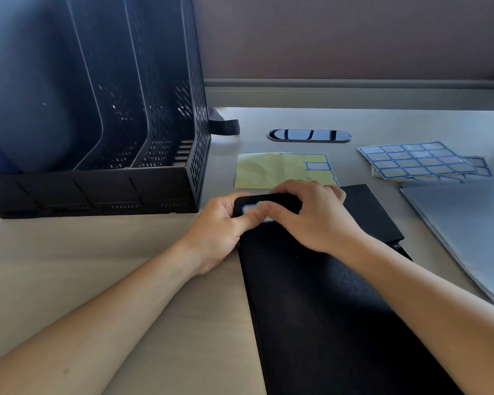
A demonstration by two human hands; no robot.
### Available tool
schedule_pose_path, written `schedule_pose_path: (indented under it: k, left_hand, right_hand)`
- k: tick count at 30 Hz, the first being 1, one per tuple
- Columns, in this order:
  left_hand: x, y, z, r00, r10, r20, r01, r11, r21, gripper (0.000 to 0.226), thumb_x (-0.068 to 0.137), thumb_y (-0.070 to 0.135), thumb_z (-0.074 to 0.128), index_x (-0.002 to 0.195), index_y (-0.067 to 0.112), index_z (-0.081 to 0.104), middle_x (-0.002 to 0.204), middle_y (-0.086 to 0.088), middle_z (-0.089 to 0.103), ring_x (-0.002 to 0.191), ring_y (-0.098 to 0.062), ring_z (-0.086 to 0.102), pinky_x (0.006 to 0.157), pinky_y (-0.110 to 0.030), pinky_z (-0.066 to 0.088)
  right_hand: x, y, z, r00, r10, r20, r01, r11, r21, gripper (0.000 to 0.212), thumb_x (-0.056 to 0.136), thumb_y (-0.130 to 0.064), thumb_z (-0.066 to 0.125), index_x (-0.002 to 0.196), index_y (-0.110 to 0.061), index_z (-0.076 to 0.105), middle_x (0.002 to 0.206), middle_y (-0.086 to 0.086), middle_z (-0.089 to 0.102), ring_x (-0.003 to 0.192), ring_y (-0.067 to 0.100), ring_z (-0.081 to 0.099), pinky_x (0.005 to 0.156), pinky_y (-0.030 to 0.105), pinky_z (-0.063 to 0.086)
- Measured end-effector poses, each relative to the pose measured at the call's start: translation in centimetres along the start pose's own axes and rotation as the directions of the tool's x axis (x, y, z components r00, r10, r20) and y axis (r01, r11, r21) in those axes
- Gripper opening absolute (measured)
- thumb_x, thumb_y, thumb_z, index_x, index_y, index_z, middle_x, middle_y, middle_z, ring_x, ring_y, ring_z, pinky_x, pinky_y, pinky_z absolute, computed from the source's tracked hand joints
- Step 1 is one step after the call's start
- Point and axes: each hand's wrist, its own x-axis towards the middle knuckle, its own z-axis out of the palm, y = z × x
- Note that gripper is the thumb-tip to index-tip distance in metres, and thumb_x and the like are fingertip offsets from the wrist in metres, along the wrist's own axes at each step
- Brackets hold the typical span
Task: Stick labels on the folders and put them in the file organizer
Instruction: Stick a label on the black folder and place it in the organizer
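Black folder point(325, 295) lies flat on the desk point(97, 266), its long side running away from the person. Both hands hold its far left corner. A white label with a blue border point(251, 210) sits on that corner, partly hidden under the thumbs.

Left hand point(223, 226): fingers curl round the folder's corner edge and the thumb lies flat on the label. This grip likely braces the corner so the pressing has something to push against.

Right hand point(305, 215): fingers point(297, 189) hook over the folder's top edge, thumb tip meeting the left thumb on the label. I read this as smoothing the label down so it bonds without bubbles.

Just beyond the folder's top edge is a yellow backing sheet point(280, 169), mostly bare with one label at its right end. It is probably kept near for the next peel. Farther beyond, to the folder's right, are full label sheets point(416, 159). Right of the folder is a grey folder stack point(468, 223), presumably waiting its turn.

Left of the folder and beyond it stands the file organizer point(97, 124), slots upright. A dark blue shape fills its leftmost slot, and I cannot tell what it is.

Judgement: labelling of this folder is nearly finished, and it is not yet filed.
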Motion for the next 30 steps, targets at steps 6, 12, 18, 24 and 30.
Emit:
schedule_pose_path:
  k: [6, 12, 18, 24, 30]
  left_hand:
    - [-0.1, -0.1, -0.5, 0.999, 0.008, 0.04, -0.009, 1.0, 0.008, 0.029, 0.083, 0.015, 0.066, 0.111, 0.007, 0.067, 0.108, -0.015, 0.071, 0.104, -0.024, 0.067, 0.094, -0.033, 0.052]
    - [0.0, 0.3, 0.1, 1.0, -0.018, 0.0, 0.018, 0.998, -0.059, 0.035, 0.08, 0.012, 0.074, 0.113, 0.0, 0.068, 0.105, -0.02, 0.071, 0.098, -0.03, 0.068, 0.097, -0.044, 0.053]
    - [0.6, -0.3, 0.7, 0.988, 0.009, -0.156, -0.001, 0.999, 0.053, 0.022, 0.067, 0.018, 0.08, 0.085, 0.008, 0.072, 0.086, -0.021, 0.07, 0.08, -0.03, 0.067, 0.084, -0.049, 0.055]
    - [0.6, 0.2, 0.2, 0.987, 0.054, -0.15, -0.027, 0.984, 0.174, 0.037, 0.066, 0.02, 0.081, 0.091, -0.003, 0.068, 0.093, -0.032, 0.068, 0.085, -0.042, 0.069, 0.085, -0.059, 0.053]
    - [0.6, 0.7, -0.2, 0.996, -0.033, -0.086, 0.043, 0.992, 0.123, 0.036, 0.081, 0.038, 0.065, 0.076, 0.003, 0.061, 0.077, -0.018, 0.057, 0.078, -0.03, 0.056, 0.078, -0.044, 0.043]
  right_hand:
    - [1.0, 0.3, -0.1, 0.998, 0.059, -0.014, -0.055, 0.981, 0.187, 0.019, 0.083, -0.061, 0.064, 0.08, -0.043, 0.069, 0.083, -0.018, 0.07, 0.098, 0.009, 0.057, 0.087, 0.029, 0.022]
    - [1.0, 0.3, 0.0, 0.994, 0.055, -0.097, -0.033, 0.976, 0.215, 0.014, 0.077, -0.061, 0.071, 0.076, -0.046, 0.07, 0.078, -0.023, 0.069, 0.104, 0.012, 0.052, 0.087, 0.028, 0.031]
    - [1.3, 0.6, 0.1, 0.999, 0.039, 0.034, -0.046, 0.969, 0.241, 0.018, 0.085, -0.064, 0.059, 0.073, -0.053, 0.068, 0.084, -0.023, 0.072, 0.11, 0.016, 0.056, 0.094, 0.019, 0.031]
    - [1.3, 1.3, -0.7, 0.969, -0.116, 0.218, 0.061, 0.968, 0.245, 0.043, 0.062, -0.079, 0.056, 0.097, -0.056, 0.065, 0.1, -0.033, 0.068, 0.108, 0.0, 0.061, 0.108, 0.048, 0.039]
    - [1.7, 1.3, -0.2, 0.969, -0.079, 0.232, 0.012, 0.961, 0.276, 0.044, 0.051, -0.076, 0.064, 0.092, -0.059, 0.066, 0.093, -0.023, 0.072, 0.096, 0.007, 0.066, 0.104, 0.048, 0.042]
